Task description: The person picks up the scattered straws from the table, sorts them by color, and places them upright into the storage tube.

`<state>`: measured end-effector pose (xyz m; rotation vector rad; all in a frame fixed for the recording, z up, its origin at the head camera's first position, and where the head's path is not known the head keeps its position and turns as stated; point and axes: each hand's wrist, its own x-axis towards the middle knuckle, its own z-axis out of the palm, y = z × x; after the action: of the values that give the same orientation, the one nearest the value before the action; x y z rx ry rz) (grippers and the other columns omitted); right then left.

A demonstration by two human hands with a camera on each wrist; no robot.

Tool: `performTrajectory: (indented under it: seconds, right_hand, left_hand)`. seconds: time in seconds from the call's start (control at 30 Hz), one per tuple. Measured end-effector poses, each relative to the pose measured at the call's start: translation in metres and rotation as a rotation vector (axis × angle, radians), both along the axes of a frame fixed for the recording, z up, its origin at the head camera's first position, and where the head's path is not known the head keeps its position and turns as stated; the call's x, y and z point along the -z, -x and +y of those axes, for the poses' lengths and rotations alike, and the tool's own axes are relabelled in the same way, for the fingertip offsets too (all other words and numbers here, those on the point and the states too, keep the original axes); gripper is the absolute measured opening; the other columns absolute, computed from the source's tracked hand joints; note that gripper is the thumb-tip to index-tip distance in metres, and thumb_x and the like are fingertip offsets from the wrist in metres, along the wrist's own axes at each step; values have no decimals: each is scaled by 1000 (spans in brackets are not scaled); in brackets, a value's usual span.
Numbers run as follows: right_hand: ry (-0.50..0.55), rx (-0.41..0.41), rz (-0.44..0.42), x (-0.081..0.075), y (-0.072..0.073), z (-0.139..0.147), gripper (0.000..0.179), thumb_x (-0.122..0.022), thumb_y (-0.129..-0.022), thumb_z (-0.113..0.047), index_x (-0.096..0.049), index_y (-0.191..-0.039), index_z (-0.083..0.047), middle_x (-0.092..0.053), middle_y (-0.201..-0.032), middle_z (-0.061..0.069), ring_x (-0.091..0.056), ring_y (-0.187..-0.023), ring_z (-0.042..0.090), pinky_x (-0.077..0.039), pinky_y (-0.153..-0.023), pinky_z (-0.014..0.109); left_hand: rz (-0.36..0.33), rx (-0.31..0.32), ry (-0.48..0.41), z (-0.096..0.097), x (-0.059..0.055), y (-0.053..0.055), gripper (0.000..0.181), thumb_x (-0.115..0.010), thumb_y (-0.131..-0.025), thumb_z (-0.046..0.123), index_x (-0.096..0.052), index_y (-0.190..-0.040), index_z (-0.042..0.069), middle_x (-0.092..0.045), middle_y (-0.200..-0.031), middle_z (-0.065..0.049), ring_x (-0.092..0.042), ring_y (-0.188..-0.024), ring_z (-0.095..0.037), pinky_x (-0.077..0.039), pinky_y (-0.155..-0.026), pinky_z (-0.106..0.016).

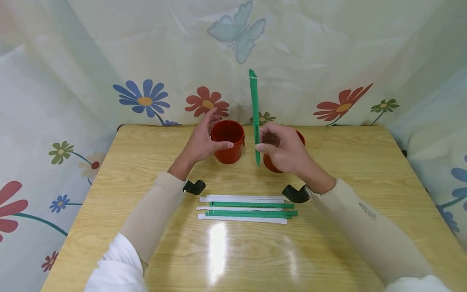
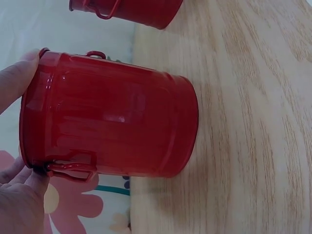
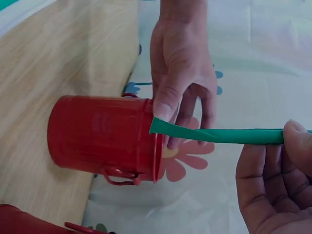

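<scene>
My left hand (image 1: 200, 142) holds a small red metal bucket (image 1: 228, 155) by its rim, thumb on the near side and fingers on the far left. In the left wrist view the bucket (image 2: 112, 117) stands upright on the table, a wire-like handle at its side. My right hand (image 1: 288, 151) pinches a green paper-wrapped straw (image 1: 254, 97) between thumb and fingers near its lower end, upright. That straw's other end (image 3: 178, 132) shows in the right wrist view, in front of the first bucket. Behind the right hand stands a second red bucket (image 1: 270, 165), partly hidden.
Several wrapped straws, white (image 1: 242, 219) and green (image 1: 251, 212), lie side by side across the wooden table (image 1: 164, 251) in front of the buckets. A flowered curtain (image 1: 164, 48) hangs along the table's back edge and sides. Black wrist mounts (image 1: 296, 194) sit under my forearms.
</scene>
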<state>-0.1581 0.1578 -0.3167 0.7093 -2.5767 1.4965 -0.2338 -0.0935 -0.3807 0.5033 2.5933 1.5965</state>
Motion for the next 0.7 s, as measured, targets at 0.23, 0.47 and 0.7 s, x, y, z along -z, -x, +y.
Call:
performTrajectory:
  seconds: [0.23,0.47,0.7]
  right_hand:
    - [-4,17,-8,-11,14,-9,7,-65,-96,9,-60,-98,5,-60,-94,15,-59,-91,25,-60,-95,37]
    - [50,12,2,-18,26,-20,5,-65,-97,7,-60,-98,6,-61,-94,18,-60,-92,26,-58,-101,49]
    - [98,-6,-15,-17,38,-35,5,-64,-97,6,-60,-99,6,-63,-96,20,-63,-92,29,-59,-101,50]
  left_hand:
    - [22,1,15,0,-3,1,108,-90,-81,22,-22,-165,20,-46,-158,-13,-46,-149,-31,-54,-111,-51]
    - [29,11,12,1,-3,4,103,-90,-82,22,-26,-163,18,-48,-155,-12,-48,-146,-31,-55,-109,-51]
    - [22,17,-1,-1,0,2,102,-90,-82,20,-27,-163,17,-49,-154,-10,-48,-146,-31,-54,-110,-50]
